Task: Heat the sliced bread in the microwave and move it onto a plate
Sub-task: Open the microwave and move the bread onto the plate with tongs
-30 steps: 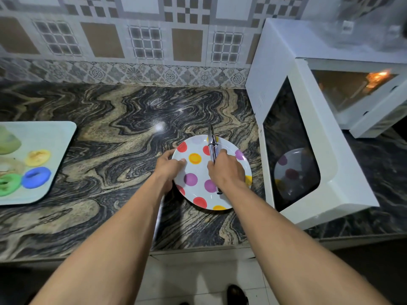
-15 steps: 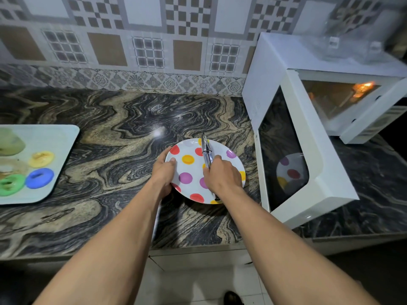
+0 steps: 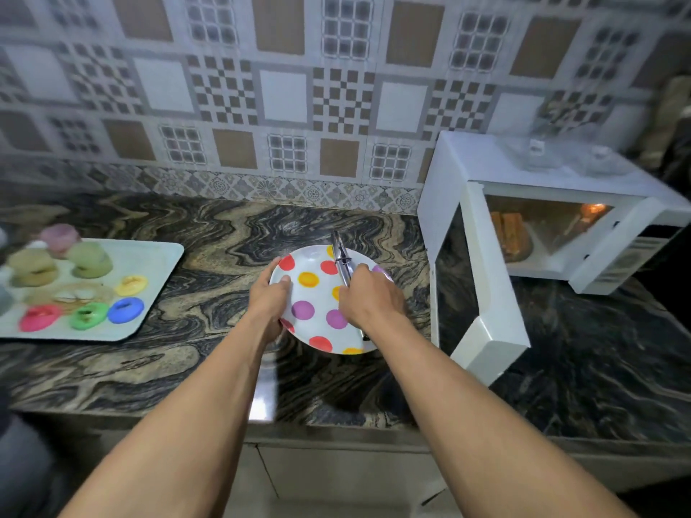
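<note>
A white plate with coloured dots [image 3: 314, 293] sits on the marbled counter in the middle. My left hand [image 3: 270, 297] grips its left rim. My right hand [image 3: 368, 297] is closed around metal tongs [image 3: 342, 260], which lie over the plate's right half and point away from me. The white microwave [image 3: 486, 170] stands at the right with its door [image 3: 482, 293] swung open toward me. Inside the lit cavity, browned sliced bread [image 3: 510, 233] rests on a dish.
A pale tray [image 3: 157, 271] at the left carries several coloured rings and small cups. The open microwave door juts out over the counter right beside the plate. A clear lid [image 3: 538, 155] lies on top of the microwave. The counter's front edge runs below my forearms.
The view has tilted up and back, bringing the bread inside the microwave into sight. Both hands keep their grips on the plate and tongs, and the plate has hardly shifted.
</note>
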Motion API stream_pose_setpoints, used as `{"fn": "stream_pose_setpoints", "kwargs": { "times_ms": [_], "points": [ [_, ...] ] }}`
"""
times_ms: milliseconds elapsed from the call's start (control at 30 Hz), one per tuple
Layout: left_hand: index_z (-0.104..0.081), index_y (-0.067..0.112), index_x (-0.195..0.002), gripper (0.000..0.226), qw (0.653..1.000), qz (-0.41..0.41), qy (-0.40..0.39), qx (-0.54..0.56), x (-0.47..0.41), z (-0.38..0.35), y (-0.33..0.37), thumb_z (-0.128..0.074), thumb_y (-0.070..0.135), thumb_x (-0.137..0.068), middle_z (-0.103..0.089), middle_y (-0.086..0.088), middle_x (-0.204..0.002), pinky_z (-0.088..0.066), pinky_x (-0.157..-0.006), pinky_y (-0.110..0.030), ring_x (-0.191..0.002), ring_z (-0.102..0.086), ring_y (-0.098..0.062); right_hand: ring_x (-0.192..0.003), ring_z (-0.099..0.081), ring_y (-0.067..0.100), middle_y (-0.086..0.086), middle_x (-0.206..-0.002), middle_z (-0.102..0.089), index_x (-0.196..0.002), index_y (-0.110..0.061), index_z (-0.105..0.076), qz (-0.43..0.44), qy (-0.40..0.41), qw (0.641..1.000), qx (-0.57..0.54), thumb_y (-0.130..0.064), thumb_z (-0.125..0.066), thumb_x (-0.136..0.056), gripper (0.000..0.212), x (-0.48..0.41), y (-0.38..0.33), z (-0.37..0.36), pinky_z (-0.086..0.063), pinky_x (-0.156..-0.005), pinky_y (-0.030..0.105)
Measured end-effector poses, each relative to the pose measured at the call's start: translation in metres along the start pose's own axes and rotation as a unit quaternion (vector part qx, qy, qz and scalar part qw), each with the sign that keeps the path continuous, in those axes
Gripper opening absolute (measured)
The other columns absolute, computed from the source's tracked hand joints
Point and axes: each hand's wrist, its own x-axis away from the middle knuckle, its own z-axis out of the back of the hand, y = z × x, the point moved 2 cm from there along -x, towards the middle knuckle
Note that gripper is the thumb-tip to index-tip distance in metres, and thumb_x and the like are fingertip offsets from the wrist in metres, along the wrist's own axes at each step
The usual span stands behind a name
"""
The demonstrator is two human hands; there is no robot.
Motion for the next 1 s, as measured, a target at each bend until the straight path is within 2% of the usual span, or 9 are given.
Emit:
{"fn": "stream_pose_setpoints", "kwargs": {
  "times_ms": [67, 233, 333, 467, 533, 700, 833, 1000],
  "points": [
    [-0.061, 0.038, -0.126, 0.043, 1.000, -0.015, 0.014, 0.010, 0.015, 0.003, 0.008, -0.050, 0.006, -0.100, -0.070, -0.005, -0.116, -0.058, -0.087, -0.052, -0.095, -0.070, -0.030, -0.112, -0.059, 0.036, 0.015, -0.124, -0.061, -0.126, -0.009, -0.050, 0.018, 0.000, 1.000, 0.001, -0.026, -0.051, -0.096, 0.035, 0.009, -0.001, 0.011, -0.036, -0.074, 0.035],
    [-0.062, 0.038, -0.128, 0.045, 0.997, -0.035, 0.063, 0.030, 0.061, 0.014, 0.021, -0.052, 0.005, -0.098, -0.071, -0.007, -0.117, -0.057, -0.086, -0.055, -0.099, -0.070, -0.033, -0.110, -0.060, 0.036, 0.014, -0.124, -0.062, -0.127, -0.009, -0.050, 0.070, 0.007, 0.997, 0.012, -0.025, -0.049, -0.096, 0.035, 0.043, 0.001, 0.036, -0.037, -0.073, 0.035],
    [-0.060, 0.036, -0.130, 0.049, 0.994, -0.054, 0.087, 0.042, 0.099, 0.015, 0.026, -0.050, 0.001, -0.097, -0.070, -0.009, -0.117, -0.059, -0.083, -0.051, -0.098, -0.070, -0.034, -0.107, -0.061, 0.037, 0.015, -0.120, -0.063, -0.122, -0.008, -0.051, 0.110, 0.011, 0.994, 0.009, -0.023, -0.048, -0.095, 0.031, 0.067, 0.006, 0.050, -0.037, -0.072, 0.035],
    [-0.060, 0.036, -0.130, 0.056, 0.989, -0.067, 0.113, 0.068, 0.149, 0.017, 0.025, -0.048, -0.003, -0.091, -0.070, -0.007, -0.107, -0.058, -0.066, -0.037, -0.085, -0.069, -0.031, -0.104, -0.061, 0.037, 0.015, -0.117, -0.064, -0.118, -0.008, -0.051, 0.149, 0.014, 0.989, 0.001, -0.024, -0.047, -0.095, 0.028, 0.098, 0.014, 0.064, -0.038, -0.071, 0.035],
    [-0.061, 0.035, -0.129, 0.057, 0.987, -0.075, 0.125, 0.071, 0.168, 0.020, 0.023, -0.049, -0.003, -0.089, -0.071, -0.008, -0.107, -0.057, -0.064, -0.035, -0.081, -0.069, -0.029, -0.105, -0.061, 0.037, 0.016, -0.118, -0.063, -0.119, -0.008, -0.051, 0.161, 0.013, 0.987, 0.004, -0.025, -0.047, -0.096, 0.029, 0.112, 0.018, 0.070, -0.038, -0.072, 0.036],
    [-0.065, 0.029, -0.125, 0.044, 0.984, -0.096, 0.118, 0.092, 0.212, 0.028, 0.025, -0.054, -0.001, -0.094, -0.073, -0.011, -0.105, -0.059, -0.072, -0.043, -0.082, -0.070, -0.032, -0.104, -0.061, 0.038, 0.015, -0.116, -0.064, -0.117, -0.008, -0.051, 0.189, 0.025, 0.982, -0.010, -0.025, -0.046, -0.095, 0.029, 0.144, 0.023, 0.085, -0.038, -0.070, 0.036],
    [-0.061, 0.028, -0.130, 0.047, 0.983, -0.107, 0.134, 0.072, 0.242, 0.039, 0.027, -0.052, -0.001, -0.095, -0.071, -0.013, -0.111, -0.059, -0.073, -0.042, -0.090, -0.070, -0.034, -0.104, -0.062, 0.037, 0.014, -0.115, -0.064, -0.116, -0.009, -0.052, 0.201, 0.040, 0.979, -0.014, -0.025, -0.048, -0.095, 0.027, 0.169, 0.024, 0.091, -0.039, -0.070, 0.036],
    [-0.057, 0.029, -0.136, 0.050, 0.984, -0.105, 0.127, 0.061, 0.285, 0.043, 0.017, -0.052, 0.000, -0.096, -0.070, -0.016, -0.116, -0.059, -0.080, -0.050, -0.098, -0.070, -0.039, -0.105, -0.062, 0.037, 0.014, -0.116, -0.065, -0.117, -0.009, -0.053, 0.202, 0.057, 0.977, -0.022, -0.032, -0.048, -0.097, 0.031, 0.205, 0.037, 0.101, -0.038, -0.071, 0.036]
  ]
}}
